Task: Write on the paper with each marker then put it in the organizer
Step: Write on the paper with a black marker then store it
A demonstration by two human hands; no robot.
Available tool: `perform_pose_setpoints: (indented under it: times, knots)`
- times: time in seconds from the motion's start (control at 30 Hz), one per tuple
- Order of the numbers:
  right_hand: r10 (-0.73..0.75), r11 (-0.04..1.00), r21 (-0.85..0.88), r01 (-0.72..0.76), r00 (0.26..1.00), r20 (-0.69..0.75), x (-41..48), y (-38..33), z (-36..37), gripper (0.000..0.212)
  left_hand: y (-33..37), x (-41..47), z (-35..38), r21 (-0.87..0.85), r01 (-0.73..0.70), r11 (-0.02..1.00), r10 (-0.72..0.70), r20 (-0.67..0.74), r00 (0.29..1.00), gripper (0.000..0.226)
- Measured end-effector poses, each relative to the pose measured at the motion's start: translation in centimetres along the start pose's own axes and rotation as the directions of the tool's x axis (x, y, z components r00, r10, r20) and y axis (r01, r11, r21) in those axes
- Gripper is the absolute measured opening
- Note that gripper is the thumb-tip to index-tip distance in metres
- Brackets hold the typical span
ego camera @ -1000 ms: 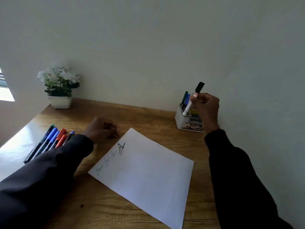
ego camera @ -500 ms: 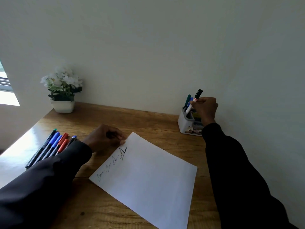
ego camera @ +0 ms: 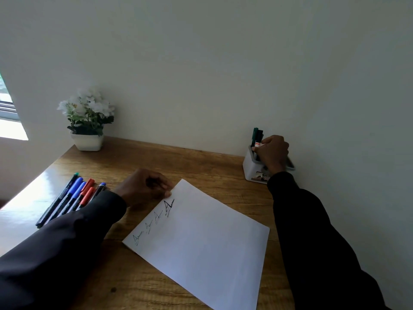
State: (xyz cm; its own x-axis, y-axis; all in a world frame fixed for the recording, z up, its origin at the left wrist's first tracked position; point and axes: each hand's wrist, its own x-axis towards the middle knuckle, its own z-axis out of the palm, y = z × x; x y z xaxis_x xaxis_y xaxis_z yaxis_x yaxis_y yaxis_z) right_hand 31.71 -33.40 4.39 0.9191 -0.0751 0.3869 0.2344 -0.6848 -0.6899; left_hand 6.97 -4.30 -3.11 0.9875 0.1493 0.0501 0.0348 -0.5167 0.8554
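A white sheet of paper (ego camera: 201,240) lies angled on the wooden desk, with several small scribbles along its upper left edge. My left hand (ego camera: 145,186) rests curled at the paper's top corner, thumb on its edge. A white organizer (ego camera: 251,170) stands at the back right against the wall with a green marker (ego camera: 254,134) upright in it. My right hand (ego camera: 272,152) is over the organizer, closed around a black-capped marker (ego camera: 258,139) whose body is down inside it. Several markers (ego camera: 71,198) in black, blue and red lie in a row at the left.
A white pot of white flowers (ego camera: 88,121) stands at the back left of the desk (ego camera: 201,166). A plain wall runs right behind the desk. A window edge (ego camera: 9,113) shows at the far left.
My right hand has lowered the black-capped marker from a tilt above the organizer down into it. My left hand slid right from beside the paper onto its top corner.
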Motion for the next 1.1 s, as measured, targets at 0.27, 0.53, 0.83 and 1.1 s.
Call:
perform_pose_setpoints:
  times: [0.27,0.53,0.83,1.1]
  knots:
    - [0.0,1.0,0.001,0.0,1.0,-0.02,-0.3,0.3,-0.3,0.038,-0.1,0.0,0.0,0.008,-0.009,1.0,0.009,0.015,1.0,0.02]
    - [-0.085,0.987,0.131,0.091,0.995,-0.055,-2.4,-0.9,-1.7,0.006,-0.1,-0.2,-0.2,0.001,-0.027,1.0,0.027,0.005,1.0,0.019]
    - [-0.249,0.89,0.443,0.112,0.931,0.265,-12.1,-2.1,-1.5,0.012,-0.4,-1.5,-1.2,0.033,-0.038,0.999,0.039,-0.024,0.999,0.028]
    - [-0.289,0.876,0.481,0.033,0.834,0.47,-17.8,-3.4,0.6,0.006,0.2,-6.3,-2.3,-0.064,-0.019,0.998,0.013,-0.086,0.996,0.011]
